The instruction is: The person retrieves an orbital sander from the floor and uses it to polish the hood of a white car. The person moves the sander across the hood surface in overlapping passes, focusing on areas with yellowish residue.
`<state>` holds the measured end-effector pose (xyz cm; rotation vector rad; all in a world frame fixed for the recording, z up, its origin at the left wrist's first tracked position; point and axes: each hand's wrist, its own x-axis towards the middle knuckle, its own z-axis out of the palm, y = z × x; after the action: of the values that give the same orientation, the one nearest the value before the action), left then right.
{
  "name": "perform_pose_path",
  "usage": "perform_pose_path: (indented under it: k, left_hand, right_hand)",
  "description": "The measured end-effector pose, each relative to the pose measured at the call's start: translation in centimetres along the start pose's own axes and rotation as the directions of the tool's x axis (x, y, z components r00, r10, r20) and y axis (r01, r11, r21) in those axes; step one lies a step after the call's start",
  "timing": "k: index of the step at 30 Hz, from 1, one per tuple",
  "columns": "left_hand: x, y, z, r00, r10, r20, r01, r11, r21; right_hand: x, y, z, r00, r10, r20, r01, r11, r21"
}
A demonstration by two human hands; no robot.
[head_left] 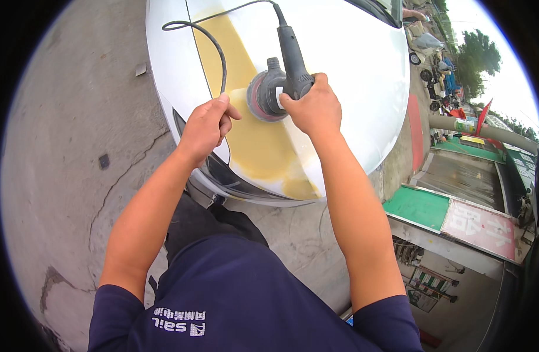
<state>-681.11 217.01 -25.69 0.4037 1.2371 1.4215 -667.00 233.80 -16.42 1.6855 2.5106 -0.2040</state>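
Observation:
My right hand (317, 108) is wrapped around the head of a black electric sander (293, 53), near the base of its handle. The sander's round pad (258, 97) rests on a yellow filler patch (260, 152) on the white car hood (357, 76). From the handle's far end a black power cord (222, 56) loops leftward over the hood and comes back toward me. Thumb and forefinger of my left hand (206, 126) pinch that cord above the fender's edge. My right palm and some fingers hide part of the sander head.
A dark headlight (222, 176) and the bumper curve along the car's near edge, close to my legs. Cracked concrete floor (76, 135) lies to the left. On the right are a green and pink sign panel (419, 208), a shop opening and several parked carts farther off.

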Motion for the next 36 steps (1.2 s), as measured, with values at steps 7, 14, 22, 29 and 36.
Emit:
perform_pose_path:
  k: [7,14,22,29,36]
  left_hand:
    - [-0.5,-0.3,-0.3,1.0,0.005,-0.01,-0.005,1.0,-0.007]
    - [-0.7,-0.9,1.1,1.0,-0.028,0.011,0.028,1.0,0.009]
    - [-1.2,-1.4,2.5,0.997,-0.062,0.055,0.06,0.997,0.043]
    - [-1.6,-1.8,1.8,0.996,-0.065,0.06,0.061,0.996,0.058]
    - [-1.4,-1.6,1.6,0.998,-0.042,0.041,0.041,0.999,0.036]
  right_hand:
    - [0.2,1.4,-0.7,0.998,0.041,0.04,-0.04,0.999,-0.026]
    - [-4.7,7.0,1.3,0.995,0.095,0.033,-0.096,0.995,0.024]
    - [-9.7,15.0,4.6,0.97,0.241,0.023,-0.242,0.962,0.124]
    - [-11.8,19.0,6.3,0.957,0.287,-0.048,-0.276,0.947,0.164]
    - [-7.4,13.6,4.2,0.975,0.207,-0.082,-0.196,0.973,0.126]
